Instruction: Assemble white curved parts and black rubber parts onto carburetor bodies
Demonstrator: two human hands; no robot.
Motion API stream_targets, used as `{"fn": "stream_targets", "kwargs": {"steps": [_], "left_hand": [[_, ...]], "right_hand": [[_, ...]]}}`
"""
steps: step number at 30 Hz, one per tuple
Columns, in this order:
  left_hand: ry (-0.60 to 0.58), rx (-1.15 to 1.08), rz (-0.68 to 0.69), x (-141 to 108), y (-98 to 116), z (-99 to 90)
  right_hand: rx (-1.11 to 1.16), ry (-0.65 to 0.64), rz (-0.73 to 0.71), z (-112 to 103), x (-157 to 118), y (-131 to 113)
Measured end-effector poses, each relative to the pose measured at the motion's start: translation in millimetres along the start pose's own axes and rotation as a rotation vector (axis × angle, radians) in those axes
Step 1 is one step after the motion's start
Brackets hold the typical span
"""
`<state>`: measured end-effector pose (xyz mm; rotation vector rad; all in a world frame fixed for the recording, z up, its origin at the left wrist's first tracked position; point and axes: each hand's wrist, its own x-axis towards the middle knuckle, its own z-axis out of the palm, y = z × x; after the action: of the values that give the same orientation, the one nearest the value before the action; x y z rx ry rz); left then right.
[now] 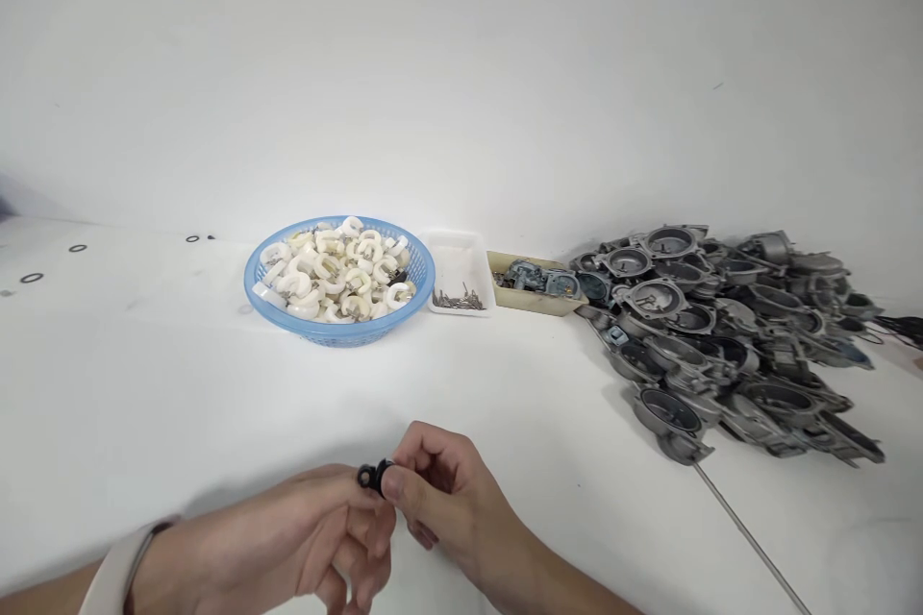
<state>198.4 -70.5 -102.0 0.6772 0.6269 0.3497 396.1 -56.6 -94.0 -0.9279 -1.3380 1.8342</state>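
Observation:
A small black part (369, 478) with a round eye at one end sits between my two hands, close to the table's front. My right hand (461, 500) pinches it between thumb and forefinger. On its other side my left hand (310, 533) holds it at the fingertips, the remaining fingers curled below. Fingers cover much of the part, so its full shape is hidden. Beyond the hands stands a blue plastic basket (338, 334) heaped with white, C-shaped floats (330, 267).
A white tray (461, 255) with several small metal pins adjoins a cream tray (540, 305) of metal parts. Grey carburetor bowls (670, 413) are piled at right, near a thin metal rod (750, 538). Black rings (33, 279) lie at far left. A white wall rises behind.

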Motion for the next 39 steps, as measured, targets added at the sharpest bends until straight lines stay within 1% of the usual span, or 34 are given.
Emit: {"fn": "stream_targets", "kwargs": {"steps": [4,8,10,11,12,13,15,16,17,18,20,21,22,24,25,27,29,31,35,39], "left_hand": [[-0.024,-0.002,0.024,-0.3,0.6,-3.1],[-0.017,0.006,0.053,-0.2,1.6,-4.2],[0.025,0.044,0.125,-0.7,4.2,-3.9],[0.064,0.105,0.184,-1.7,6.2,-3.5],[0.119,0.212,0.248,-3.3,8.4,-3.0],[0.186,0.365,0.317,-5.6,10.8,-2.2],[0.314,0.781,0.440,-11.2,14.5,-0.1],[0.360,0.995,0.514,-14.0,15.4,1.1],[0.380,1.187,0.609,-16.4,15.5,2.3],[0.386,1.355,0.731,-18.2,15.0,3.3],[0.351,1.610,0.996,-19.7,12.3,4.8],[0.318,1.701,1.103,-19.7,10.4,5.1],[0.274,1.764,1.169,-19.4,8.4,5.1],[0.198,1.808,1.190,-18.1,4.1,4.3],[0.165,1.794,1.174,-17.3,1.8,3.7],[0.136,1.729,1.134,-15.5,-2.9,2.5],[0.134,1.675,1.101,-13.8,-6.9,1.7],[0.142,1.672,1.078,-12.7,-9.7,1.6],[0.139,1.693,1.117,-11.5,-12.1,2.8],[0.147,1.639,1.142,-10.7,-13.0,3.3]], "right_hand": [[0.012,0.002,0.029,0.1,-0.2,-1.1],[0.018,0.026,0.050,-1.2,0.5,-7.7],[0.030,0.065,0.061,-2.6,0.5,-12.5],[0.038,0.087,0.068,-3.5,0.3,-14.9],[0.051,0.107,0.076,-4.4,0.2,-17.0],[0.064,0.119,0.083,-5.4,0.2,-18.9],[0.088,0.129,0.096,-7.3,0.4,-21.3],[0.095,0.132,0.101,-8.2,0.8,-21.9],[0.098,0.132,0.102,-8.9,1.3,-22.2],[0.098,0.134,0.096,-9.6,1.9,-22.2],[0.085,0.135,0.077,-10.6,3.0,-21.5],[0.073,0.136,0.062,-10.9,3.5,-20.8],[0.055,0.135,0.046,-11.2,3.9,-19.8],[0.012,0.124,0.015,-11.4,4.2,-17.2],[-0.009,0.110,0.000,-11.4,4.1,-15.7],[-0.039,0.073,-0.024,-11.3,3.5,-12.6],[-0.054,0.047,-0.039,-11.0,2.7,-10.3],[-0.077,0.040,-0.063,-10.6,2.1,-9.0],[-0.120,0.039,-0.112,-9.6,2.2,-9.1],[-0.143,0.034,-0.112,-7.6,2.2,-10.9]]}}
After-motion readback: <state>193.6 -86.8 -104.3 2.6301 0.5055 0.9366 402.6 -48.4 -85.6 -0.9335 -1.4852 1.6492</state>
